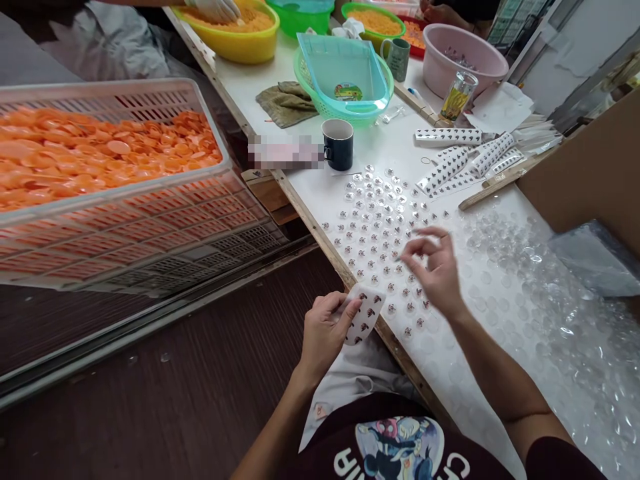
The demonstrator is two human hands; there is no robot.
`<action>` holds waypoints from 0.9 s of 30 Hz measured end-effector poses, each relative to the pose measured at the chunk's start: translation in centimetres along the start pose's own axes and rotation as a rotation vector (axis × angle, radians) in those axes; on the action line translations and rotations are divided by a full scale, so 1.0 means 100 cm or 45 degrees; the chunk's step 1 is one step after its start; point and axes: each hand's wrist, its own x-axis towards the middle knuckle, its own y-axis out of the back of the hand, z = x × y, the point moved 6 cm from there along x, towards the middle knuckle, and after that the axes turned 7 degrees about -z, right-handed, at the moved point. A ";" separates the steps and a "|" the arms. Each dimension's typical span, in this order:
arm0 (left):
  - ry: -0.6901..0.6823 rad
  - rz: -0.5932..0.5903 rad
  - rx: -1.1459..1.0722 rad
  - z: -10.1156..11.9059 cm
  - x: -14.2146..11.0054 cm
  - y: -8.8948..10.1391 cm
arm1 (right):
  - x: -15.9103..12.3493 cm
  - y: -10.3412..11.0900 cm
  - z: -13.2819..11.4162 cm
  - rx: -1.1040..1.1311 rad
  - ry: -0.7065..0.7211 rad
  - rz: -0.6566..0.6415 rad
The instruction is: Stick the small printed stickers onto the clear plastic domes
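My left hand (pixel 327 328) pinches a white sheet of stickers (pixel 367 313) printed with small dark figures, bent over at the table's near edge. Over the table hovers my right hand (pixel 436 268), its thumb and forefinger drawn together in a pinch and slightly blurred. Whatever sits at those fingertips is too small to make out. Beneath and beyond it, many clear plastic discs (pixel 374 237) lie in loose rows, each with a little dark picture on it. To the right spreads a large heap of plain clear discs (pixel 565 313).
An orange-filled crate (pixel 240 200) stands left of the table. A dark mug (pixel 338 145), a teal basket (pixel 340 110), a glass (pixel 459 97) and rolled sticker sheets (pixel 447 138) lie farther back. A co-worker's gloved hand (pixel 215 9) is in a yellow basin (pixel 245 43).
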 end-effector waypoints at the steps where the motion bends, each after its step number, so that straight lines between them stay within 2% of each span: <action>1: 0.011 0.009 0.000 -0.002 0.000 0.001 | 0.008 0.022 0.009 -0.023 -0.027 0.098; 4: 0.036 0.038 -0.014 -0.008 -0.001 0.002 | 0.031 0.084 0.050 -0.146 -0.120 0.328; 7: 0.044 0.047 -0.025 -0.011 0.000 0.002 | 0.045 0.114 0.099 -0.195 -0.285 0.338; 9: 0.057 0.049 -0.025 -0.011 0.000 0.002 | 0.048 0.118 0.120 -0.230 -0.335 0.306; 12: 0.093 0.049 -0.030 -0.013 0.000 0.003 | 0.049 0.114 0.134 -0.320 -0.342 0.299; 15: 0.120 0.037 -0.040 -0.014 0.000 0.002 | 0.051 0.105 0.139 -0.486 -0.362 0.248; 18: 0.131 0.028 -0.049 -0.014 0.000 0.001 | 0.053 0.097 0.139 -0.770 -0.359 0.179; 21: 0.128 0.024 -0.058 -0.014 0.001 0.000 | 0.054 0.095 0.134 -1.033 -0.309 0.202; 24: 0.126 0.024 -0.062 -0.015 0.001 0.000 | 0.056 0.106 0.130 -1.110 -0.286 0.282; 27: 0.136 0.019 -0.067 -0.016 0.000 0.002 | 0.060 0.127 0.132 -0.955 -0.330 0.388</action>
